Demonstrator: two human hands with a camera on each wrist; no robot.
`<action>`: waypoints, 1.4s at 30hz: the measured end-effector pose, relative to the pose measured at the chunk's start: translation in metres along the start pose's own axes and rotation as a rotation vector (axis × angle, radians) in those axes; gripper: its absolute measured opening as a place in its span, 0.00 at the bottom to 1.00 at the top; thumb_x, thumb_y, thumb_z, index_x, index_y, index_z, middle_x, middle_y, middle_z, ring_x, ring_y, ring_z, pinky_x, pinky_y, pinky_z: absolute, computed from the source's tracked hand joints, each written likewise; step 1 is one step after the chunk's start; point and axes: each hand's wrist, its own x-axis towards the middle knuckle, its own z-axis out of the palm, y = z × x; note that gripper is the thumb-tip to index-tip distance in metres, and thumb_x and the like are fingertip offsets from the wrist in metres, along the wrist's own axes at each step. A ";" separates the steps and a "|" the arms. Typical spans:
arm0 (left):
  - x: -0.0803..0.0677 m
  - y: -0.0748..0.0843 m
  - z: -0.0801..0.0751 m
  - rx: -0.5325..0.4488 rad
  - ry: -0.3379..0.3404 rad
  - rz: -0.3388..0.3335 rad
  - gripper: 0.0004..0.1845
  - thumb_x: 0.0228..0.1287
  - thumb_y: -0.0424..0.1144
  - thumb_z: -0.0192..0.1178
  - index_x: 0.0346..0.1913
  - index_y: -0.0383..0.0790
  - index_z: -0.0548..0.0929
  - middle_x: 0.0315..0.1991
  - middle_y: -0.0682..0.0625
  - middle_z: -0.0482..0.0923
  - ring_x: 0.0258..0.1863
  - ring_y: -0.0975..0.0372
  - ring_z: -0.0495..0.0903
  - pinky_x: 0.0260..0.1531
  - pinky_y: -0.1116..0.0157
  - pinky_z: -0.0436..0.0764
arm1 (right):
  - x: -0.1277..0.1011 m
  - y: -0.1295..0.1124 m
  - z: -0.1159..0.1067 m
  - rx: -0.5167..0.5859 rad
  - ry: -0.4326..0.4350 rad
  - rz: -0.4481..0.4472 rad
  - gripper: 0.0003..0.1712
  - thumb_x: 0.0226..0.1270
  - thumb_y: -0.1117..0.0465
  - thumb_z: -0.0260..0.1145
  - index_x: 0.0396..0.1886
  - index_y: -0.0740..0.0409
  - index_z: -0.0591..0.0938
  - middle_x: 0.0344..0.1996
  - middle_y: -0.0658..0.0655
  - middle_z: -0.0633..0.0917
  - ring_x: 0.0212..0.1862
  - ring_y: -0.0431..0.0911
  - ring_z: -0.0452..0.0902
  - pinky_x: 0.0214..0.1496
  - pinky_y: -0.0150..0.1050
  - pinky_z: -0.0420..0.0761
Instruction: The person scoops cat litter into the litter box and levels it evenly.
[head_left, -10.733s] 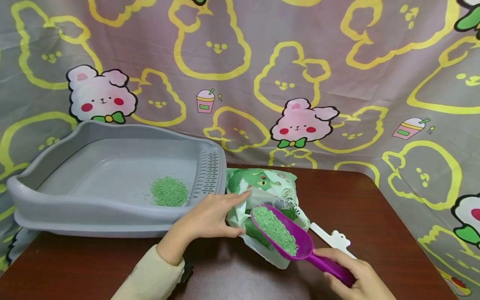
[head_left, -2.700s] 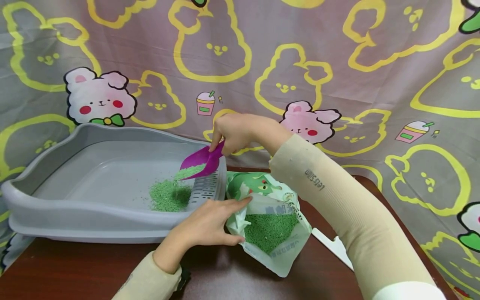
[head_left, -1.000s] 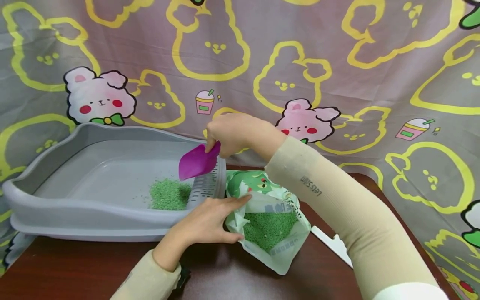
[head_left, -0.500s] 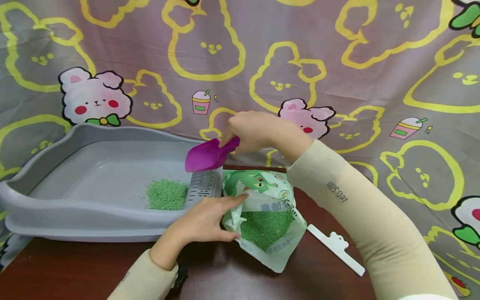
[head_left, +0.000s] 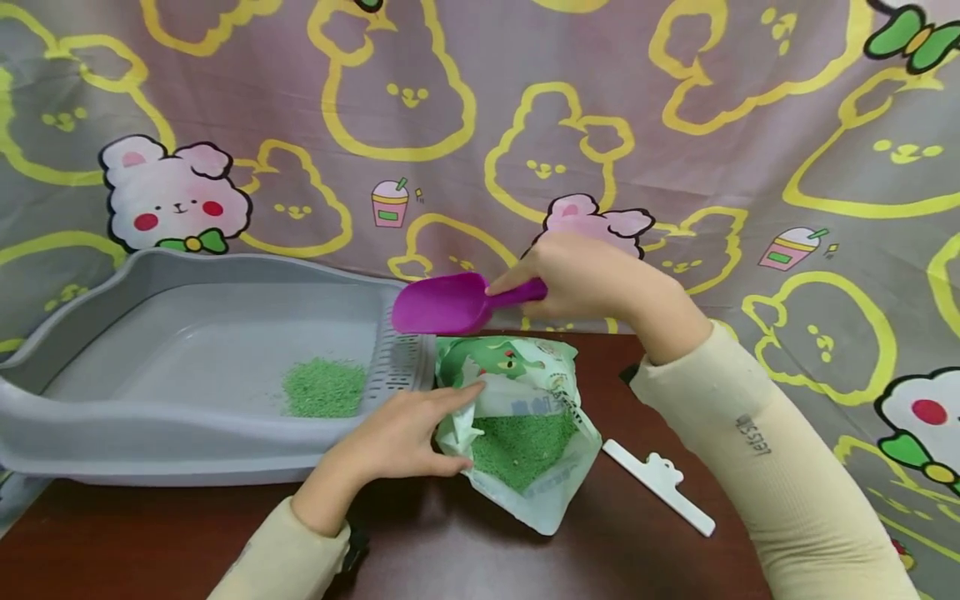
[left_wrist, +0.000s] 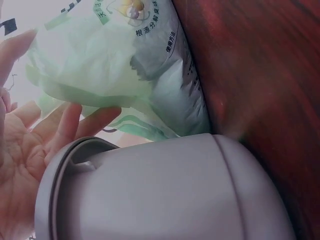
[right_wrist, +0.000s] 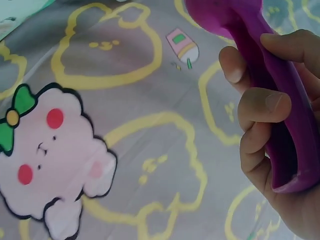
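My right hand (head_left: 581, 279) grips the handle of a purple scoop (head_left: 446, 302), held in the air above the bag and beside the tray's right end; the scoop looks empty. In the right wrist view my fingers (right_wrist: 260, 107) curl round the scoop handle (right_wrist: 280, 100). My left hand (head_left: 405, 433) holds the left edge of an open green and white bag (head_left: 555, 492) of green pellets (head_left: 517, 442) on the table. In the left wrist view the fingers (left_wrist: 65, 125) press against the bag (left_wrist: 125, 65). A small heap of green pellets (head_left: 324, 389) lies in the grey tray (head_left: 112, 442).
The tray takes up the left of the dark brown table (head_left: 637, 550). A white clip (head_left: 658, 485) lies right of the bag. A patterned rabbit cloth (head_left: 675, 125) hangs behind and drapes down the right side. The grey tray's outer wall (left_wrist: 165, 195) fills the left wrist view's bottom.
My right hand has drawn the emptied scoop rightward, off the tray and over the bag. The pellet heap in the tray stays put. My left hand keeps its hold on the bag.
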 end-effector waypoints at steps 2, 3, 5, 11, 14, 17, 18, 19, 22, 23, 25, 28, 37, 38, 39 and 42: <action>0.000 0.000 0.001 -0.008 -0.003 -0.005 0.50 0.51 0.60 0.70 0.76 0.49 0.63 0.69 0.48 0.74 0.51 0.57 0.84 0.53 0.56 0.82 | -0.018 0.004 0.004 -0.016 0.042 0.001 0.25 0.57 0.65 0.67 0.53 0.38 0.87 0.11 0.42 0.65 0.17 0.36 0.54 0.22 0.32 0.62; 0.000 0.001 0.001 -0.011 -0.005 -0.006 0.50 0.51 0.60 0.70 0.76 0.49 0.63 0.69 0.48 0.73 0.50 0.57 0.84 0.53 0.56 0.82 | -0.027 0.006 0.006 -0.025 0.063 0.001 0.25 0.57 0.65 0.68 0.53 0.38 0.87 0.12 0.41 0.67 0.18 0.36 0.55 0.22 0.32 0.63; 0.001 0.001 0.002 -0.017 -0.010 -0.008 0.50 0.51 0.60 0.70 0.76 0.49 0.62 0.69 0.48 0.73 0.49 0.58 0.84 0.53 0.56 0.82 | -0.048 0.009 0.011 -0.021 0.086 0.035 0.25 0.58 0.65 0.68 0.54 0.37 0.87 0.14 0.40 0.71 0.18 0.35 0.57 0.24 0.32 0.64; 0.001 0.002 0.002 -0.018 -0.010 -0.004 0.50 0.51 0.60 0.70 0.76 0.49 0.63 0.68 0.47 0.75 0.55 0.56 0.82 0.55 0.56 0.81 | -0.112 0.014 0.028 -0.008 0.193 0.119 0.28 0.55 0.67 0.68 0.53 0.34 0.87 0.22 0.37 0.77 0.18 0.30 0.58 0.22 0.30 0.65; 0.002 0.001 0.002 -0.022 -0.013 -0.009 0.50 0.51 0.60 0.70 0.76 0.50 0.63 0.68 0.48 0.74 0.58 0.54 0.81 0.56 0.55 0.80 | -0.140 0.014 0.038 0.024 0.227 0.158 0.29 0.53 0.68 0.71 0.53 0.36 0.87 0.24 0.35 0.77 0.17 0.27 0.57 0.22 0.27 0.65; 0.002 0.001 0.002 -0.022 -0.017 -0.013 0.50 0.51 0.60 0.70 0.77 0.51 0.62 0.68 0.48 0.74 0.60 0.54 0.80 0.57 0.54 0.79 | -0.165 0.013 0.049 0.045 0.258 0.193 0.32 0.50 0.69 0.74 0.55 0.38 0.86 0.25 0.33 0.77 0.18 0.25 0.57 0.22 0.23 0.64; 0.002 0.001 0.002 -0.022 -0.018 -0.014 0.50 0.51 0.60 0.70 0.77 0.51 0.62 0.68 0.48 0.74 0.59 0.54 0.80 0.57 0.55 0.79 | -0.172 0.012 0.053 0.052 0.268 0.210 0.32 0.49 0.69 0.74 0.55 0.38 0.86 0.23 0.32 0.74 0.17 0.25 0.55 0.22 0.23 0.63; 0.002 0.000 0.002 -0.022 -0.017 -0.013 0.50 0.51 0.60 0.70 0.77 0.51 0.62 0.68 0.48 0.74 0.59 0.54 0.80 0.57 0.55 0.80 | -0.179 0.010 0.056 0.051 0.281 0.229 0.33 0.48 0.69 0.75 0.55 0.37 0.86 0.24 0.32 0.75 0.18 0.25 0.56 0.22 0.22 0.62; 0.002 -0.001 0.002 -0.020 -0.011 -0.010 0.50 0.51 0.60 0.70 0.77 0.50 0.62 0.68 0.48 0.74 0.56 0.56 0.82 0.56 0.55 0.80 | -0.197 0.007 0.065 0.053 0.320 0.264 0.35 0.45 0.69 0.76 0.54 0.37 0.86 0.23 0.31 0.75 0.19 0.25 0.56 0.22 0.21 0.61; 0.002 -0.001 0.002 -0.021 -0.008 -0.010 0.50 0.51 0.60 0.70 0.77 0.50 0.62 0.68 0.48 0.74 0.55 0.56 0.82 0.55 0.56 0.81 | -0.202 0.005 0.068 0.065 0.333 0.265 0.35 0.43 0.70 0.77 0.54 0.37 0.86 0.25 0.32 0.77 0.20 0.25 0.57 0.22 0.21 0.61; 0.001 -0.001 0.001 -0.020 -0.004 -0.011 0.50 0.51 0.60 0.70 0.77 0.50 0.62 0.68 0.48 0.75 0.54 0.57 0.82 0.55 0.56 0.81 | -0.211 0.002 0.072 0.074 0.339 0.279 0.36 0.42 0.70 0.77 0.53 0.36 0.86 0.28 0.32 0.80 0.20 0.25 0.59 0.22 0.20 0.61; 0.001 -0.001 0.001 -0.019 -0.002 -0.011 0.50 0.51 0.59 0.71 0.76 0.49 0.63 0.68 0.48 0.75 0.50 0.59 0.83 0.54 0.56 0.81 | -0.221 -0.006 0.078 0.071 0.319 0.306 0.39 0.40 0.70 0.78 0.54 0.34 0.85 0.31 0.33 0.82 0.21 0.25 0.60 0.22 0.20 0.62; 0.001 0.000 0.001 -0.008 -0.003 -0.011 0.51 0.51 0.59 0.71 0.77 0.49 0.62 0.67 0.49 0.76 0.41 0.64 0.80 0.49 0.59 0.82 | -0.247 -0.019 0.095 0.082 0.334 0.278 0.42 0.35 0.72 0.79 0.55 0.34 0.85 0.29 0.32 0.78 0.23 0.23 0.62 0.23 0.17 0.61; 0.001 0.000 0.001 -0.007 -0.005 -0.012 0.51 0.51 0.60 0.71 0.77 0.49 0.62 0.67 0.49 0.76 0.41 0.64 0.79 0.48 0.60 0.82 | -0.250 -0.019 0.097 0.089 0.327 0.274 0.42 0.35 0.71 0.79 0.55 0.35 0.85 0.30 0.32 0.79 0.23 0.23 0.62 0.23 0.17 0.61; 0.001 0.000 0.001 -0.007 -0.006 -0.013 0.51 0.51 0.59 0.71 0.77 0.50 0.62 0.67 0.49 0.76 0.40 0.64 0.79 0.48 0.60 0.82 | -0.253 -0.020 0.099 0.099 0.310 0.283 0.42 0.36 0.70 0.80 0.55 0.35 0.84 0.28 0.32 0.77 0.23 0.23 0.62 0.22 0.18 0.61; 0.000 -0.001 0.001 -0.008 -0.006 -0.014 0.51 0.51 0.60 0.71 0.77 0.50 0.62 0.68 0.49 0.75 0.42 0.63 0.80 0.49 0.59 0.82 | -0.257 -0.020 0.106 0.145 0.230 0.313 0.39 0.41 0.67 0.80 0.57 0.36 0.84 0.26 0.31 0.74 0.22 0.24 0.61 0.21 0.22 0.63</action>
